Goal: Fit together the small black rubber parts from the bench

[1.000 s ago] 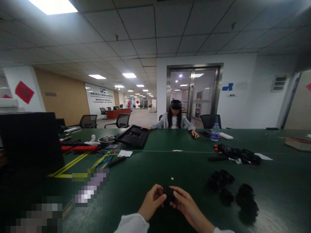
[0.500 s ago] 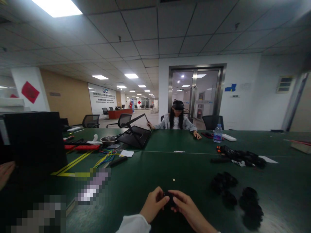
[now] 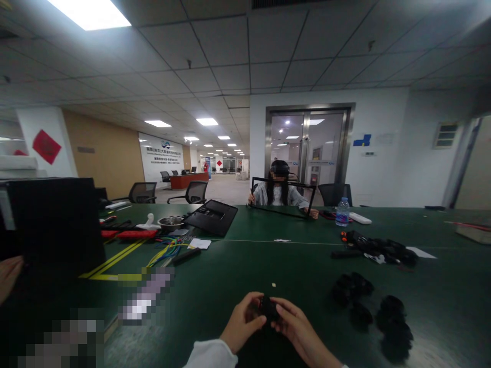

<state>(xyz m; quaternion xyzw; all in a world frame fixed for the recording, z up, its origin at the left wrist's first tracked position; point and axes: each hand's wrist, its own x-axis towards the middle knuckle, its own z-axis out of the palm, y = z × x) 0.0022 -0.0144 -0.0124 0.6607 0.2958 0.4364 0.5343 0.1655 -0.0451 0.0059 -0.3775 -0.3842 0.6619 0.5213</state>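
Observation:
Between my two hands, low in the middle of the view, is a small black part (image 3: 268, 308); its exact kind is too dark to make out. My left hand (image 3: 245, 318) grips it from the left, with thumb and fingers curled about its side. On the other side my right hand (image 3: 291, 322) pinches it between thumb and fingers. Both hands are just above the green table (image 3: 215, 312). Several similar-looking dark pieces (image 3: 395, 327) lie in a group to the right of my right hand.
Across the table a person (image 3: 282, 191) holds a black rectangular frame (image 3: 284, 214). A flat black panel (image 3: 215, 217), a metal bowl (image 3: 171, 222) and coloured wires (image 3: 169, 251) lie left. A water bottle (image 3: 343, 212) stands right. A black box (image 3: 57, 230) blocks the far left.
The small black part has turned in my hands, and my left thumb and fingers have spread a little. Opposite, the person has brought the black frame off the panel and in front of their body.

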